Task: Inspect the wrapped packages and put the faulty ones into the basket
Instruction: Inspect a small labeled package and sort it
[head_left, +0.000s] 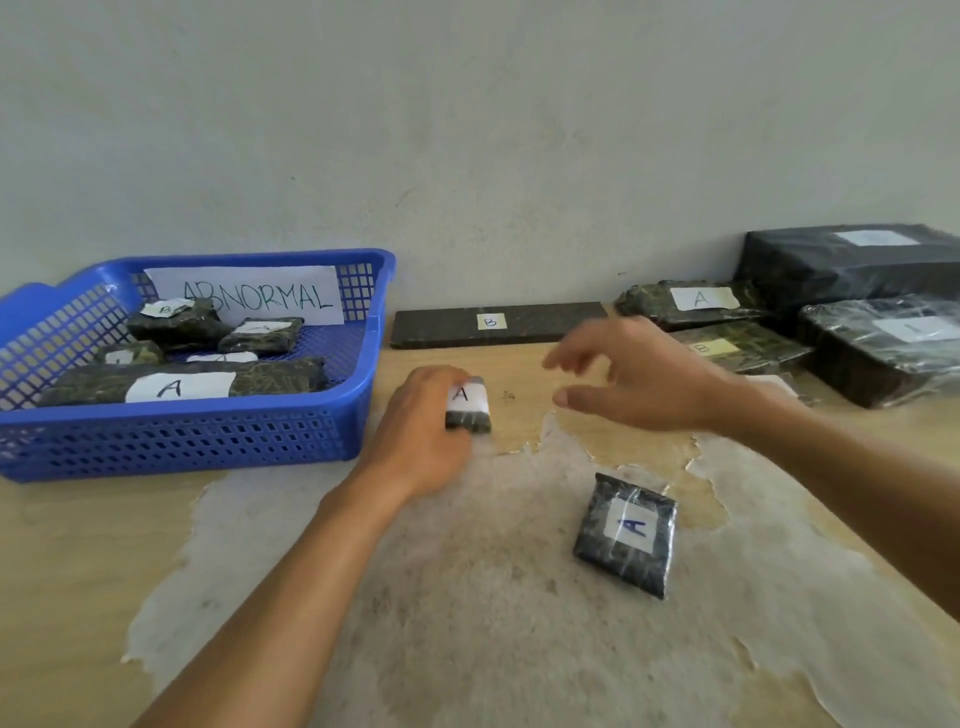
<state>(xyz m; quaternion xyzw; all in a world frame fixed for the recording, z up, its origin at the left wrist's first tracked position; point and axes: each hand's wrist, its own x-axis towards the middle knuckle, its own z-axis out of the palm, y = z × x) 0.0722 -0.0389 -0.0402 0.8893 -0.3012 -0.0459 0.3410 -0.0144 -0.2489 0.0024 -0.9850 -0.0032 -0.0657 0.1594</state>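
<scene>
Hands reached over a worn wooden table, and the blue basket serves here as the landmark. The left hand, just right of the basket's front corner, gripped a small dark wrapped package with a white "A" label, low over the table. The right hand, farther right of the basket, hovered with fingers spread and held nothing.

Well right of the basket and nearer the person, a second small "A" package lay tilted on the peeled tabletop. Just beyond the basket's right wall, a long flat dark package labelled "B" lay against the wall. Farthest right of the basket, several larger dark packages sat stacked together, partly hidden behind the right hand.

The basket carried a paper sign reading "ABNORMAL" and held several dark packages, the nearest a long package labelled "A".
</scene>
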